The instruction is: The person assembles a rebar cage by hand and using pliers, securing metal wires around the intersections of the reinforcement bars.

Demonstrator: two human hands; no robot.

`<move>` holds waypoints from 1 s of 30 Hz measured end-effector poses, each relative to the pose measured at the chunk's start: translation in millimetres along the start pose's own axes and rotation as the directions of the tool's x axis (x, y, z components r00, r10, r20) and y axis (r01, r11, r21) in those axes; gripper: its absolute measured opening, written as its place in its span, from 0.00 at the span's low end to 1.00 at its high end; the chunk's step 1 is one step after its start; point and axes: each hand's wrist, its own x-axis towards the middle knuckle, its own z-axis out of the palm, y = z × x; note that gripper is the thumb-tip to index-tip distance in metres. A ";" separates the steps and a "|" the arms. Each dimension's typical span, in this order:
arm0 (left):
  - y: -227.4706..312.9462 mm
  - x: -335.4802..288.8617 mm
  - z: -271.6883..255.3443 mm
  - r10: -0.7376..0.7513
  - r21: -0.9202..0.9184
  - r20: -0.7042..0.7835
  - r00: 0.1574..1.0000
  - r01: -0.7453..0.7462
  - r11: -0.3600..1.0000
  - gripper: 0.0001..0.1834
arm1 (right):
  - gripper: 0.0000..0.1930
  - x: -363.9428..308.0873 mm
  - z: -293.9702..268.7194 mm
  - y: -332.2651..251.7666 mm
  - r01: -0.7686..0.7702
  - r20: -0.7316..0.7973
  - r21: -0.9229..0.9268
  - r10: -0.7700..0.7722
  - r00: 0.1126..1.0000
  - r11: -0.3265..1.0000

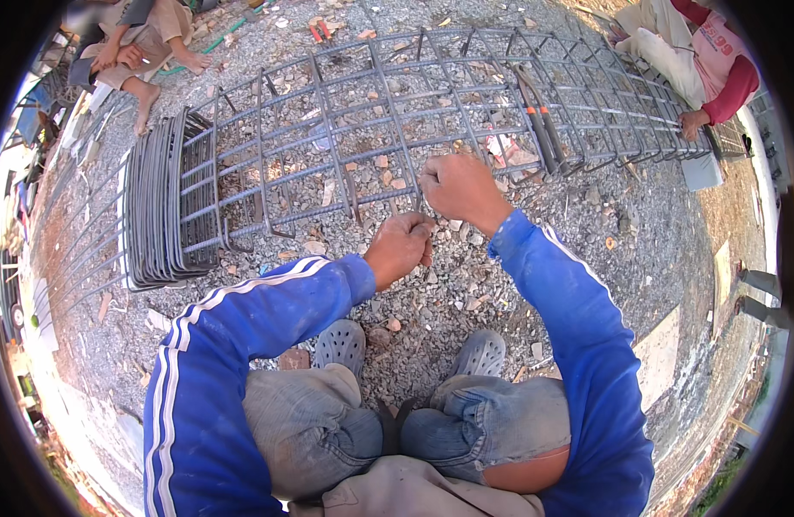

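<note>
Both fists, left hand [399, 247] and right hand [460, 188], clench at rebar cage [397, 129].

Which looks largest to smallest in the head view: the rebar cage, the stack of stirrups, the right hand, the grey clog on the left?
1. Rebar cage.
2. Stack of stirrups.
3. Right hand and left clog: look alike, so unranked; nearness to the camera makes it unsure.

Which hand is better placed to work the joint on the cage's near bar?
Probably the right hand: its closed fist sits right at the near bar of the rebar cage. The left hand is also clenched, but lower, just off the bar above the gravel.
</note>
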 end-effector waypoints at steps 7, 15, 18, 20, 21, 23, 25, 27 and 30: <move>29.7 -0.7 -25.9 -0.154 -0.037 0.130 0.980 0.160 0.986 0.12 | 0.14 -25.3 13.4 1.0 0.062 -0.159 0.331 -0.009 0.987 0.942; 73.5 21.5 -61.1 0.293 0.886 0.186 0.938 -0.289 0.362 0.10 | 0.11 -23.7 24.3 11.9 0.082 -0.166 0.314 -0.030 0.986 0.946; 80.7 33.8 -68.9 0.315 0.915 0.197 0.928 -0.290 0.282 0.10 | 0.11 -24.7 27.6 14.3 0.170 -0.234 0.320 -0.096 0.967 0.932; 78.8 41.1 -71.3 0.348 0.884 0.220 0.911 -0.337 0.324 0.10 | 0.11 -25.1 31.1 14.2 0.274 -0.350 0.244 -0.179 0.920 0.930; 77.0 44.9 -72.2 0.337 0.874 0.224 0.914 -0.342 0.346 0.11 | 0.11 -26.1 32.6 14.2 0.317 -0.396 0.204 -0.218 0.892 0.926; 71.4 50.4 -73.8 0.348 0.884 0.209 0.914 -0.329 0.332 0.11 | 0.10 -29.0 35.7 14.1 0.316 -0.389 0.128 -0.246 0.888 0.940; 65.2 51.8 -75.8 0.395 0.883 0.218 0.893 -0.353 0.311 0.11 | 0.09 -30.9 38.2 13.8 0.303 -0.372 0.067 -0.258 0.892 0.951; 58.6 48.2 -77.4 0.492 0.867 0.246 0.835 -0.417 0.274 0.11 | 0.08 -32.2 40.1 13.1 0.295 -0.370 0.033 -0.262 0.891 0.955; 50.9 40.7 -76.5 0.801 0.882 0.248 0.545 -0.469 0.046 0.09 | 0.08 -32.0 40.8 12.5 0.289 -0.357 0.045 -0.255 0.899 0.956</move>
